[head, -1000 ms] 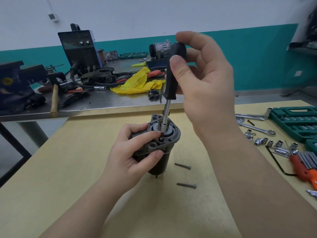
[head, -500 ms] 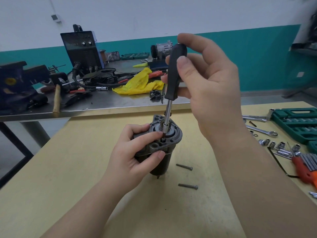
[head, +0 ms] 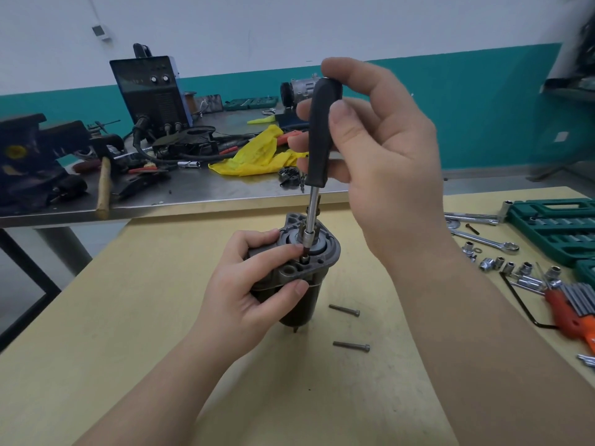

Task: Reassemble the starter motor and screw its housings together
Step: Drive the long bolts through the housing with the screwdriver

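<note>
So, motor (head: 294,275) stands upright on the table (head: 128,333), near its middle. L hand (head: 244,294) wraps round the upper body, thumb and fingers curled on the grey housing (head: 309,252). R hand (head: 383,149) pinches the driver (head: 322,136) by its black handle w/ fingers and thumb; shaft runs down, tip in a screw (head: 305,258) on the housing top. Two bolts (head: 344,310) lie just right of the motor. Sockets (head: 502,263), a wrench (head: 483,241) and a green case (head: 553,226) sit well right.

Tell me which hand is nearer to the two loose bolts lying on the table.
Left. The left hand, gripping the starter motor, sits just left of the bolts; the right hand is raised above on the screwdriver.
</note>
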